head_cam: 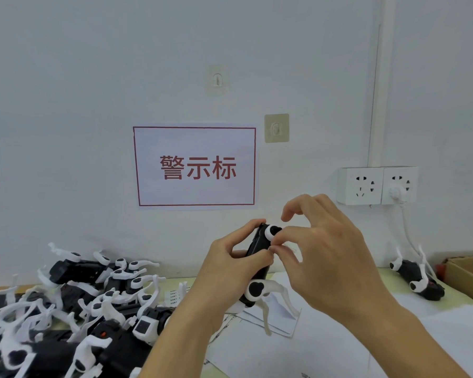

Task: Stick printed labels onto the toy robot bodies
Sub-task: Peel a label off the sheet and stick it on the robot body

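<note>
Watching from the side, the person has one toy robot body [257,257] held up in the air right in front of the red-bordered wall sign [194,166], just below and to the right of it. The left hand [230,266] grips the black body from the left, fingers curled round it. The right hand [320,252] pinches something small and pale against the body's right side, thumb and forefinger together, other fingers loosely fanned; probably the label [281,245], but it's too hidden to say for sure.

What could go wrong imo: the label landing crooked or creased if the pinch lets go before it's flat, or the body twisting in that one-handed grip while it's pressed. Those thin white legs [279,293] dangling underneath could also catch on the paper sheets [325,342] below.

Long axis runs roughly up-down, tilted slightly, top end toward the sign, legs end toward the table.

A heap of unlabelled bodies [66,309] sits far left of the sign, one lone robot [418,279] far right under the wall sockets [377,185].
</note>
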### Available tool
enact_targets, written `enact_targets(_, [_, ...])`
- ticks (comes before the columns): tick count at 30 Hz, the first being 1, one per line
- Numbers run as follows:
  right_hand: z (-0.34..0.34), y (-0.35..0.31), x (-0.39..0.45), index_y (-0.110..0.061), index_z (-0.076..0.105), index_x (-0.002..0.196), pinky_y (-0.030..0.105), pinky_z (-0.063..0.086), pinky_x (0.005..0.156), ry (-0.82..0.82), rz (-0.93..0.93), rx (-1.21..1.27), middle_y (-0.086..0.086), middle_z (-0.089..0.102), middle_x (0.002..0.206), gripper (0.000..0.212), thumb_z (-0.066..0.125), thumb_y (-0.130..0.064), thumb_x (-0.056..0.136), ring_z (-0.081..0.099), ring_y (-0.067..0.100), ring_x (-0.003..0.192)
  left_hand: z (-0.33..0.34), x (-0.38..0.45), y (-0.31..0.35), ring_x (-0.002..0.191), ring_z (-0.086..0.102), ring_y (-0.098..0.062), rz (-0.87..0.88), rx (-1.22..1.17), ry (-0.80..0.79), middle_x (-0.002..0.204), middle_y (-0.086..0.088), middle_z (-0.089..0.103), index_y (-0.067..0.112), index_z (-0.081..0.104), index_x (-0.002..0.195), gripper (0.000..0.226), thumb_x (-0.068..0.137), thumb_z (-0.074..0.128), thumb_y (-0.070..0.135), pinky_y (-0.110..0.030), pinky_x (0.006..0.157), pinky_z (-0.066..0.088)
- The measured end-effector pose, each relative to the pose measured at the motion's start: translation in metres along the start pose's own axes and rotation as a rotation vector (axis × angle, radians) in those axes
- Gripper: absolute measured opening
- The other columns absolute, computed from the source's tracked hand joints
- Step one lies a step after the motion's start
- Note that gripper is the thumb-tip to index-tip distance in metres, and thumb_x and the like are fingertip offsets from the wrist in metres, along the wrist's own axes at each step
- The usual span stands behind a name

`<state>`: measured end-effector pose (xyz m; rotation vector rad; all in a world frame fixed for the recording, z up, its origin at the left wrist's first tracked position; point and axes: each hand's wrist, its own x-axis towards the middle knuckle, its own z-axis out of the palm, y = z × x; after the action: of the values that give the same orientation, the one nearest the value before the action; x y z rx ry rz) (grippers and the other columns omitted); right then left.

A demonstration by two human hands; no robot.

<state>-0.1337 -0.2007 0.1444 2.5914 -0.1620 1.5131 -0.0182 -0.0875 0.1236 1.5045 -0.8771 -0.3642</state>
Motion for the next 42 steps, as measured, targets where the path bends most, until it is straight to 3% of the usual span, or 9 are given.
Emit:
enact_targets(5, [0.0, -0.002, 0.0, -0.022, 0.077, 0.069, 0.036, 0.051, 0.06, 0.034, 0.04, -0.016, -0.004, 0.062, 0.097, 0.011, 0.087, -0.02, 0.07, 0.06, 0.024, 0.088, 0.001, -0.001, 0.003, 0.09, 0.074, -0.028, 0.0, -0.025, 0.006, 0.092, -0.005, 0.078, 0.062, 0.061, 0.117, 0.048, 0.086, 0.071, 0.026, -0.051, 0.087, 0.059])
enact_targets(11, [0.0, -0.006, -0.001, -0.024, 0.076, 0.071, 0.029, 0.044, 0.058, 0.072, 0.084, -0.025, -0.005, 0.06, 0.095, 0.014, 0.089, -0.02, 0.067, 0.059, 0.022, 0.085, 0.0, -0.002, 0.002, 0.092, 0.074, -0.026, 0.007, -0.029, -0.004, 0.092, -0.005, 0.078, 0.062, 0.061, 0.116, 0.049, 0.086, 0.071, 0.025, -0.044, 0.088, 0.059])
enact_targets(15, [-0.001, 0.0, 0.001, -0.031, 0.062, 0.085, 0.018, 0.031, 0.059, 0.064, 0.171, 0.031, -0.011, 0.053, 0.095, 0.033, 0.089, -0.03, 0.066, 0.052, 0.014, 0.087, 0.0, -0.002, 0.001, 0.088, 0.073, -0.024, 0.0, -0.023, -0.024, 0.094, -0.006, 0.077, 0.063, 0.061, 0.115, 0.048, 0.085, 0.071, 0.027, -0.023, 0.073, 0.057])
enact_targets(18, [0.002, 0.008, 0.001, -0.04, 0.052, 0.092, 0.013, 0.033, 0.067, -0.007, 0.326, 0.241, -0.02, 0.05, 0.099, 0.038, 0.083, -0.042, 0.07, 0.048, 0.004, 0.093, 0.001, -0.001, 0.001, 0.081, 0.069, -0.015, -0.005, -0.034, -0.026, 0.096, -0.006, 0.077, 0.065, 0.061, 0.113, 0.048, 0.086, 0.07, 0.028, -0.02, 0.07, 0.055])
enact_targets(22, [0.008, 0.02, 0.0, -0.045, 0.054, 0.109, 0.016, 0.04, 0.078, -0.129, 0.558, 0.624, -0.022, 0.055, 0.11, 0.041, 0.076, -0.05, 0.075, 0.052, -0.005, 0.105, -0.001, 0.0, 0.002, 0.082, 0.071, -0.016, 0.004, -0.092, -0.023, 0.094, -0.002, 0.078, 0.062, 0.063, 0.115, 0.047, 0.082, 0.071, 0.029, -0.034, 0.079, 0.058])
enact_targets(24, [0.008, 0.024, -0.001, -0.048, 0.056, 0.117, 0.017, 0.043, 0.081, -0.225, 0.634, 0.744, -0.022, 0.058, 0.116, 0.043, 0.074, -0.05, 0.078, 0.055, -0.004, 0.109, -0.001, 0.0, 0.001, 0.079, 0.069, -0.019, 0.004, -0.147, -0.032, 0.095, -0.005, 0.078, 0.058, 0.065, 0.116, 0.046, 0.086, 0.07, 0.025, -0.04, 0.071, 0.057])
enact_targets(29, [0.012, 0.021, -0.003, -0.044, 0.066, 0.114, 0.036, 0.05, 0.094, -0.398, 0.705, 1.038, -0.007, 0.07, 0.116, 0.042, 0.079, -0.055, 0.075, 0.066, 0.009, 0.111, 0.0, 0.001, 0.001, 0.079, 0.071, -0.02, 0.033, -0.244, -0.082, 0.093, -0.007, 0.077, 0.051, 0.064, 0.123, 0.047, 0.09, 0.067, 0.018, -0.029, 0.06, 0.051])
enact_targets(32, [0.013, 0.018, -0.003, -0.04, 0.068, 0.11, 0.04, 0.051, 0.09, -0.386, 0.74, 1.148, -0.003, 0.074, 0.11, 0.041, 0.077, -0.048, 0.071, 0.07, 0.016, 0.107, -0.001, -0.001, 0.003, 0.066, 0.067, -0.018, 0.058, -0.264, -0.108, 0.085, -0.006, 0.075, 0.051, 0.065, 0.122, 0.047, 0.091, 0.066, 0.016, -0.027, 0.057, 0.052])
enact_targets(42, [0.013, 0.024, -0.002, -0.025, 0.068, 0.12, 0.037, 0.048, 0.085, -0.435, 0.807, 1.315, 0.01, 0.07, 0.118, 0.03, 0.069, -0.018, 0.091, 0.071, 0.022, 0.106, -0.001, 0.001, -0.002, 0.079, 0.07, -0.025, 0.073, -0.287, -0.115, 0.103, -0.013, 0.076, 0.051, 0.065, 0.122, 0.05, 0.084, 0.068, 0.019, -0.036, 0.071, 0.056])
